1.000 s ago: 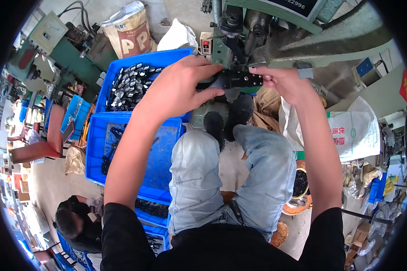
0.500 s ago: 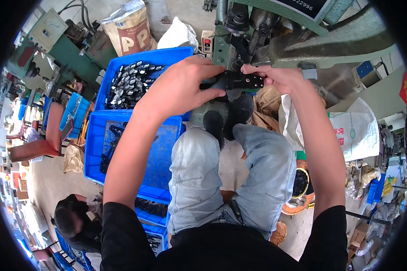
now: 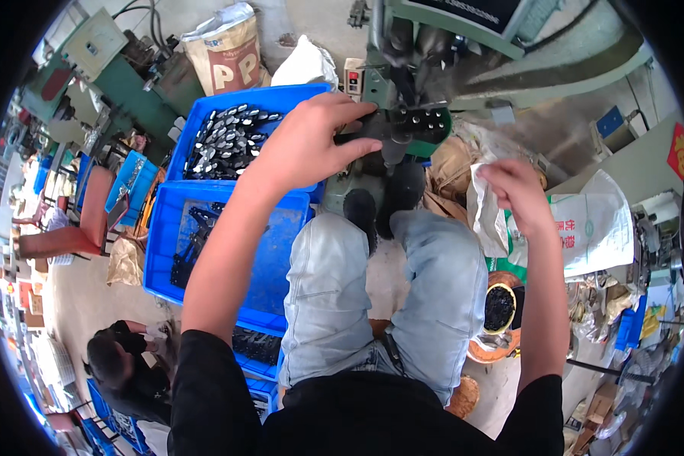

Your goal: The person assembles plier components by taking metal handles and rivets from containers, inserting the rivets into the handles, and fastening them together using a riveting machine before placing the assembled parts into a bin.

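Observation:
A black elongated part (image 3: pixel 418 121) with several shiny round studs lies under the head of a green machine (image 3: pixel 463 72). My left hand (image 3: pixel 319 140) grips its left end between thumb and fingers. Away from the part, my right hand (image 3: pixel 515 194) hangs beside the white sack cloth, fingers loosely bent and apart, with nothing visible in them. Below that hand, a round container of small black pieces (image 3: pixel 499 308) stands by my right knee.
On my left, a blue crate (image 3: pixel 182 137) holds many shiny black pieces. A nearer blue crate (image 3: pixel 270 251) has some black parts. Brown paper (image 3: pixel 450 171) and a white sack (image 3: pixel 600 228) lie right of the machine. Another person (image 3: pixel 125 372) sits at lower left.
My right hand has let go of the part's right end and moved right and toward me. The left hand still holds the part in nearly the same place.

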A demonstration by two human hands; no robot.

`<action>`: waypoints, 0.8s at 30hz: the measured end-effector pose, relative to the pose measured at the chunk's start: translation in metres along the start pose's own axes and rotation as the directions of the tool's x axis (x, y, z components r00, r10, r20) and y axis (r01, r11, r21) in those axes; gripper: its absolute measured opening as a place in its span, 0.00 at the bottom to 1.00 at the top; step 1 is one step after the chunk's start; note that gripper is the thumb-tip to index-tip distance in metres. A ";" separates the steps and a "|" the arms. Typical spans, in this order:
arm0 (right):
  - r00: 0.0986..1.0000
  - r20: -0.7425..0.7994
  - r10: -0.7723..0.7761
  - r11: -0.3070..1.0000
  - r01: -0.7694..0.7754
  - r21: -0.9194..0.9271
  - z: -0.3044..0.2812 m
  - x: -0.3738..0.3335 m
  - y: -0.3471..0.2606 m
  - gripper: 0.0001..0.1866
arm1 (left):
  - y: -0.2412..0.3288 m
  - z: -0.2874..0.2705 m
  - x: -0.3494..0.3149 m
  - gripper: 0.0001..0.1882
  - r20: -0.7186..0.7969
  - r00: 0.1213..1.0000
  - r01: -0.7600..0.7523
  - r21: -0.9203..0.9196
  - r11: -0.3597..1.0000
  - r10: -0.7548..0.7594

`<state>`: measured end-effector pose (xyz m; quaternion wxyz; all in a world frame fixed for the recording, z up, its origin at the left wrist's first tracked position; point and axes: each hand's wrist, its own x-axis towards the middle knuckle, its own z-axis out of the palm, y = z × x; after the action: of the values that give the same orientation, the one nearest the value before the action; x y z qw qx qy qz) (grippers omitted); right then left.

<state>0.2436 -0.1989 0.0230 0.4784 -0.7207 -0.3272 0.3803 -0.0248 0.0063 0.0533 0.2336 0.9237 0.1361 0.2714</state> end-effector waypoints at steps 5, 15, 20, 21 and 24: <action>0.982 -0.188 -0.006 0.955 -0.050 -0.294 -0.043 -0.046 0.071 0.10 | 0.007 -0.025 -0.088 0.23 -0.107 0.984 0.142 0.011 0.990 -0.140; 0.968 -0.215 0.127 0.867 -0.214 -0.451 -0.136 -0.116 0.293 0.10 | 0.014 -0.040 -0.470 0.30 -0.163 0.313 0.867 -0.352 0.352 -0.936; 0.973 -0.223 0.065 0.781 -0.188 -0.595 -0.149 -0.138 0.337 0.07 | -0.018 -0.021 -0.445 0.25 -0.396 0.436 0.892 0.073 0.445 -0.808; 0.966 -0.226 0.122 0.763 -0.237 -0.601 -0.145 -0.143 0.338 0.06 | -0.034 -0.019 -0.431 0.23 -0.395 0.429 0.898 0.092 0.430 -0.812; 0.955 -0.249 0.162 0.699 -0.289 -0.654 -0.139 -0.152 0.348 0.07 | -0.096 -0.006 -0.389 0.16 -0.354 0.632 0.774 0.253 0.581 -0.689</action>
<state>0.3254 -0.5015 -0.2327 0.1553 -0.9104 -0.3103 0.2255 -0.3569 -0.0571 -0.1611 0.1241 0.7744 0.5813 0.2169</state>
